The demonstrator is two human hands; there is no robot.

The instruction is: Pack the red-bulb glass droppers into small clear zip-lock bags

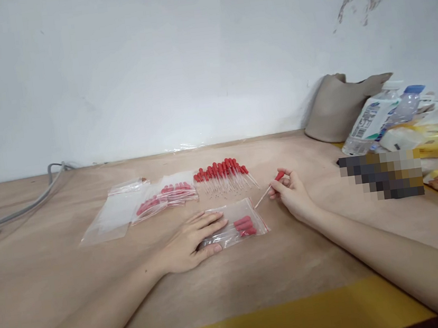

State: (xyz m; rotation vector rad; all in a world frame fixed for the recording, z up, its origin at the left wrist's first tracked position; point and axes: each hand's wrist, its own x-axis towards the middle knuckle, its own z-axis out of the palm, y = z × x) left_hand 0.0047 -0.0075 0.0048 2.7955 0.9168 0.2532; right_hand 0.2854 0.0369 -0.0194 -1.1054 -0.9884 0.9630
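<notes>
My left hand [192, 240] lies flat with its fingers stretched over a clear zip bag [229, 213]. Inside that bag are several droppers with red bulbs [244, 225] towards its right end. Just right of the bag, my right hand [292, 192] pinches a glass dropper [263, 196] by its red bulb, the thin tip slanting down and left towards the bag's mouth. Behind the bag lies a row of loose red-bulbed droppers [220, 170]. Filled zip bags [167, 196] overlap to the left of the row, and flat, seemingly unfilled bags [108, 217] lie farther left.
At the right stand a grey-brown container [332, 107] and plastic bottles [373, 118], beside yellow packages [415, 137]. A blurred dark object [384, 175] lies before them. A grey cable [43, 193] runs along the left. Yellow tape [270, 320] crosses the table's front edge.
</notes>
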